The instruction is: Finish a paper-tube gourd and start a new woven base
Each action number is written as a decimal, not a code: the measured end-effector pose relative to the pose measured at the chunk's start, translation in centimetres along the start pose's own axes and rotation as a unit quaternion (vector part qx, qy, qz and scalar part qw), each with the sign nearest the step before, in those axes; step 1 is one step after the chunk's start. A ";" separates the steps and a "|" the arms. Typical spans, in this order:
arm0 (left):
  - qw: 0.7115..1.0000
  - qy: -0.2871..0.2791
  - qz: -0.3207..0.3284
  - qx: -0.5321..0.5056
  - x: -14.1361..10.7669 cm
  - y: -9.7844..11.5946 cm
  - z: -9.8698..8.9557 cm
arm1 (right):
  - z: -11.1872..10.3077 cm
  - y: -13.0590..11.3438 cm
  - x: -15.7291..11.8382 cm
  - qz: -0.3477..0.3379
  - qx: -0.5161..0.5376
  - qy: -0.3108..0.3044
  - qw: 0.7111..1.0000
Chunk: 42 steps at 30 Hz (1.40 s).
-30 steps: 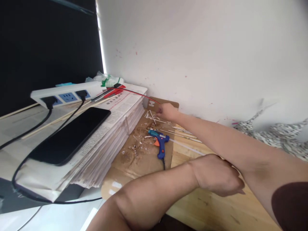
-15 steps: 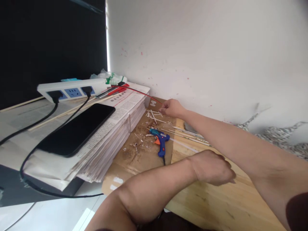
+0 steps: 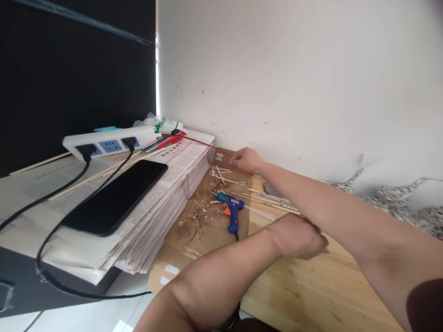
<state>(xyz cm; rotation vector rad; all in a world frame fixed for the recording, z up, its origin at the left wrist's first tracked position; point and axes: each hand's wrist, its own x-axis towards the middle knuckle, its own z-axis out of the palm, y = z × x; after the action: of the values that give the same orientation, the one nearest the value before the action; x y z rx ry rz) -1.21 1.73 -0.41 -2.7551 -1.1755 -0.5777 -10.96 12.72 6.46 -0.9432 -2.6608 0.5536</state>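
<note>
The thin red strand is pinched by the right hand above the cardboard's far end, bounded by the far wall and left newspaper stack. The left hand is curled; whether anything is grasped cannot be told. Between it and the stack, the glue gun is set.

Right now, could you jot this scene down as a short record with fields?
Right hand: pinching a thin red cord
Left hand: curled, palm side hidden
Glue gun: blue, orange trigger, lying on cardboard
Newspaper stack: bears a black phone and white power strip
Plugs: two black, both in the strip
</note>
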 end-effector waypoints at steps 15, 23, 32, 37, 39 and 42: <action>0.981 0.122 -0.127 -0.079 -0.5 -0.8 -0.8 | -5.4 10.6 -16.4 0.176 0.536 0.057 0.824; 0.863 0.267 -0.277 -0.328 -0.1 -0.6 -0.6 | -2.5 13.6 -23.3 0.143 0.660 0.062 0.735; 0.898 0.278 -0.235 -0.247 -0.1 0.1 -0.1 | -2.1 13.4 -25.7 0.046 0.644 0.088 0.758; 0.898 0.286 -0.237 -0.236 -0.3 0.4 -0.5 | -2.9 12.9 -26.2 0.038 0.663 0.074 0.744; 0.908 0.276 -0.227 -0.219 -0.4 0.4 -0.8 | -2.9 12.8 -26.4 0.032 0.663 0.063 0.745; 0.928 0.269 -0.199 -0.166 -0.5 0.4 -1.2 | -2.9 12.6 -26.4 0.033 0.672 0.054 0.738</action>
<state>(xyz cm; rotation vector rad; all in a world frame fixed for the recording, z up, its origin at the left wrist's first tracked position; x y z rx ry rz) -1.60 0.87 0.59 -2.3138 -1.5919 -1.5851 16.89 5.42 0.42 -0.4949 -1.3688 1.9164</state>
